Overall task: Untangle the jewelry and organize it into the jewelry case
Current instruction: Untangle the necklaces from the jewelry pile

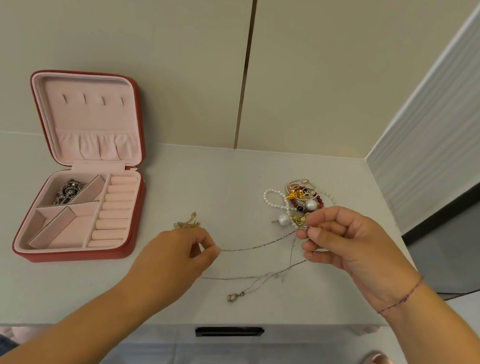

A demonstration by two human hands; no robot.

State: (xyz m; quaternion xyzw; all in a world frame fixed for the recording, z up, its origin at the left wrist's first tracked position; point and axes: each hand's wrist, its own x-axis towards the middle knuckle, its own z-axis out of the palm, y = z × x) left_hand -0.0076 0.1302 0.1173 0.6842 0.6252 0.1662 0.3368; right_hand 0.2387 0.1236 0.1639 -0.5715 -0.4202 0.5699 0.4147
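Nearest you, the clasp (233, 297) of the thin silver chain (257, 247) lies loose on the table (32, 291), so I'd treat that as your free end. Your left hand (179, 253) has the chain pinched between thumb and fingertips, and your right hand (344, 242) is pinching it up by the tangled pile (297, 202) of pearls, red beads and gold bits. The strand between them looks pretty taut, so I'd give it some slack; pulling probably just tightens the knot. Better to feed the clasp end back through the loops. There's a small gold chain (186, 223) just past your left knuckles, so watch you don't drag it in. The jewelry case (79, 171) sits open, well off to the left, with one dark sparkly piece (69, 191) in a back compartment.
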